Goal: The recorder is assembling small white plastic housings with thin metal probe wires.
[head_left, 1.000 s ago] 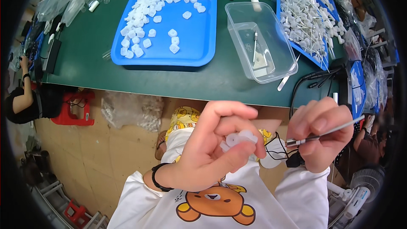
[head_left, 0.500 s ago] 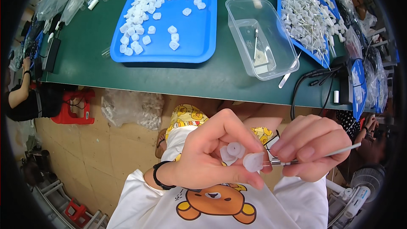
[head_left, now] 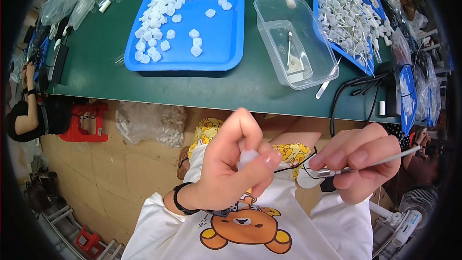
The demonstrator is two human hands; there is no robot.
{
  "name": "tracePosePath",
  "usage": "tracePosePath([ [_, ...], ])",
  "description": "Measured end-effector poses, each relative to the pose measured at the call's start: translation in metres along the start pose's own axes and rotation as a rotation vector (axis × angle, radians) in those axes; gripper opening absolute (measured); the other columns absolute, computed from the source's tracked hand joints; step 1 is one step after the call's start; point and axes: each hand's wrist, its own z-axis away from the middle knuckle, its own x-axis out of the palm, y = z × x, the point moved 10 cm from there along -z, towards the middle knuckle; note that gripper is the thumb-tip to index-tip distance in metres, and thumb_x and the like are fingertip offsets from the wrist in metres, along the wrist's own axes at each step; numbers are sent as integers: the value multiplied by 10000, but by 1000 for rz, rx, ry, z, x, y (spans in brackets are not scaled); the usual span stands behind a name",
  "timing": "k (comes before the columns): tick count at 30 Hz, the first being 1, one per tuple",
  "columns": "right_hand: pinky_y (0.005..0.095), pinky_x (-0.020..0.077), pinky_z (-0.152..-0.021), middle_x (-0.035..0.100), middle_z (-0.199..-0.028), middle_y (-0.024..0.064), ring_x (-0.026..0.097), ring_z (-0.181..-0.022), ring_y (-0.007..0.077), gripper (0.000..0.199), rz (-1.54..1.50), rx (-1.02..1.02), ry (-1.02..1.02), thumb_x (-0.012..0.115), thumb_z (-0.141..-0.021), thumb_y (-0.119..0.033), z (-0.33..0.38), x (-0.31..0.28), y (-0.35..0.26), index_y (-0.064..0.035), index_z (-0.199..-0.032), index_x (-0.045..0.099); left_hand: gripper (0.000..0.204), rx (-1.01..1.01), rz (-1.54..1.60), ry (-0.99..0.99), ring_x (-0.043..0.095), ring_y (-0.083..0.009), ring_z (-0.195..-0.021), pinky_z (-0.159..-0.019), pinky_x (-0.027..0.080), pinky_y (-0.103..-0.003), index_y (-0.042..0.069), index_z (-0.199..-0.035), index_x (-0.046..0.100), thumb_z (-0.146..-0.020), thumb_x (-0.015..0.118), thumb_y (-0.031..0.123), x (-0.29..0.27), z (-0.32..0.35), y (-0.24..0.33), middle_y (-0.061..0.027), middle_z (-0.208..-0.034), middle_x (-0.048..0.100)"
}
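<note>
Left fingers (head_left: 243, 125): bent round, your thumb pressed over a translucent white piece (head_left: 248, 157), nearer your body than the wide blue tray (head_left: 216, 38) and to its right. Your curl probably stops something so small slipping out; how many pieces it covers is hidden.
White pieces (head_left: 169, 10): loose inside that tray, crowded at its left and far side. Spread shallow, they are likely easier for you to pick up singly.
Clear tub (head_left: 313, 43): just right of the tray on the green surface (head_left: 192, 86). A second rod (head_left: 289, 50) lies inside, perhaps so it cannot roll away from you.
Right fingers (head_left: 332, 158): pinching a slim metal-tipped rod (head_left: 329, 173), farther right of the tray and on your side of it. You grip near the metal end, seemingly for finer control, its tip toward your left hand but apart.
Pin tray (head_left: 368, 68): well right of the wide tray, heaped with white-headed pins (head_left: 344, 19); its rim likely contains them for you.
</note>
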Motion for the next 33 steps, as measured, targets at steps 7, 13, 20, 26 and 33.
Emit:
tracePosePath([
  [7, 317, 550, -507, 526, -775, 91, 619, -587, 220, 281, 3, 27, 75, 712, -789, -137, 4, -8, 5, -22, -896, 479, 248, -39, -172, -36, 354, -34, -536, -461, 260, -205, -26, -1083, 466, -936, 420, 168, -1, -7, -5, 11, -665, 409],
  [13, 336, 569, -541, 535, -760, 98, 624, -608, 212, 284, 61, 85, 77, 726, -769, -115, 2, -6, 9, -10, -886, 490, 511, -177, -120, -72, 323, -60, -548, -443, 249, -214, -48, -1259, 422, -947, 366, 353, 2, -9, -12, 12, -667, 352],
  [20, 335, 569, -628, 629, -821, 191, 667, -740, 284, 319, -45, 44, 92, 749, -640, 77, 4, -7, 9, 64, -899, 564, 370, -157, -17, -197, 313, -53, -490, -446, 265, -192, 29, -1239, 349, -982, 350, 296, 11, -1, -16, -53, -714, 480],
  [26, 353, 571, -607, 638, -801, 188, 669, -722, 290, 365, 41, -59, -33, 770, -621, 68, 1, 5, -4, 24, -900, 540, 261, -186, 15, -311, 335, -54, -477, -432, 270, -196, 73, -1053, 330, -976, 394, 314, 21, 3, -19, -80, -637, 520],
  [33, 314, 559, -587, 636, -883, 148, 679, -753, 285, 423, 226, -142, -287, 796, -642, -7, 1, 21, -14, -21, -949, 505, 335, -250, 46, -395, 344, -56, -472, -438, 252, -200, 98, -986, 292, -951, 413, 409, 30, 9, -26, -55, -594, 511],
])
